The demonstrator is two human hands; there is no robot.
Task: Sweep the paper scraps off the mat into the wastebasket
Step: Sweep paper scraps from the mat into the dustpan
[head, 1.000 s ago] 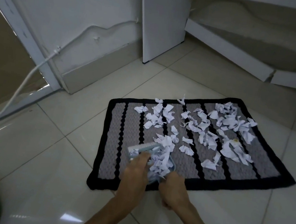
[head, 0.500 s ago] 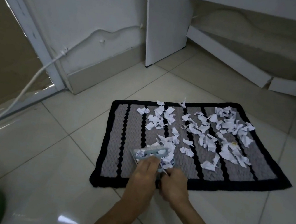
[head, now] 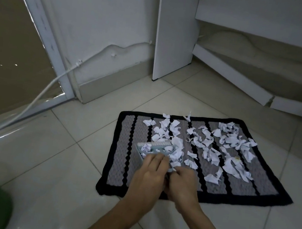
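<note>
We see only our two forearms and hands, bare from elbow to fingertip: no sleeve, glove, watch, ring or strap reaches into view. Our left hand (head: pixel 152 171) shows its back with knuckles ridged; our right hand (head: pixel 181 186) beside it shows knuckles and wrist, likewise unclothed.

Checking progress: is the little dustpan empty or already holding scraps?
Holding scraps. White paper scraps lie in the pale blue dustpan on the mat, with both hands at its near end.
</note>
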